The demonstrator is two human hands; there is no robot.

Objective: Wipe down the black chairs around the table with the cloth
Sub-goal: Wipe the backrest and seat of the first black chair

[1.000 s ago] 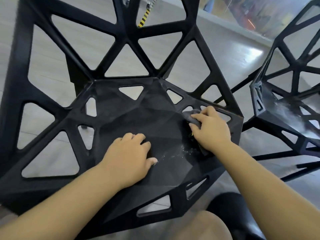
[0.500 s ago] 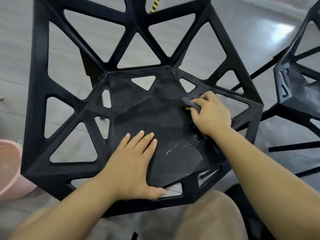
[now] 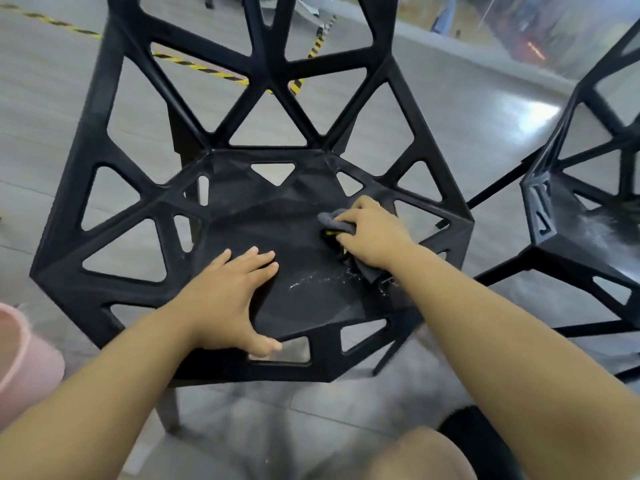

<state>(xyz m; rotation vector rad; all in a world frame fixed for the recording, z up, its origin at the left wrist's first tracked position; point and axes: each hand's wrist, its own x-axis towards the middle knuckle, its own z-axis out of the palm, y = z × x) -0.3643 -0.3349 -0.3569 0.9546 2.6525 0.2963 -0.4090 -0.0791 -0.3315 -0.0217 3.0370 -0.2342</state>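
Black chair (image 3: 249, 223): its faceted seat, pierced with triangular cut-outs, lies under both hands; the open lattice back rises beyond the fingertips.
Left hand (image 3: 225, 299): lies palm down on the seat, fingers straight and close together, thumb spread towards the front edge; it is relaxed and holds nothing.
Right hand (image 3: 370, 233): its fingers are curled round the grey cloth and press it on the right part of the seat, farther out than the left hand and to that hand's right.
Grey cloth (image 3: 332, 221): bunched under the right hand, with one fold sticking out just left of the knuckles and more of it trailing beneath the wrist; a bit of yellow shows under the fingers.
Pale streaks (image 3: 325, 280): a speckled line on the seat, between the two hands and just on the near side of the right hand.
Second black chair (image 3: 581, 230): stands well to the right of the right hand, apart from the first chair, with a pale smear on its seat.
Pink bucket (image 3: 20, 358): on the floor left of the left forearm, cut off by the frame edge.
Floor (image 3: 450, 109): grey and glossy; yellow-and-black striped tape (image 3: 194, 65) runs across it beyond the chair back.
Knee (image 3: 415, 455): bare, low between the two forearms.
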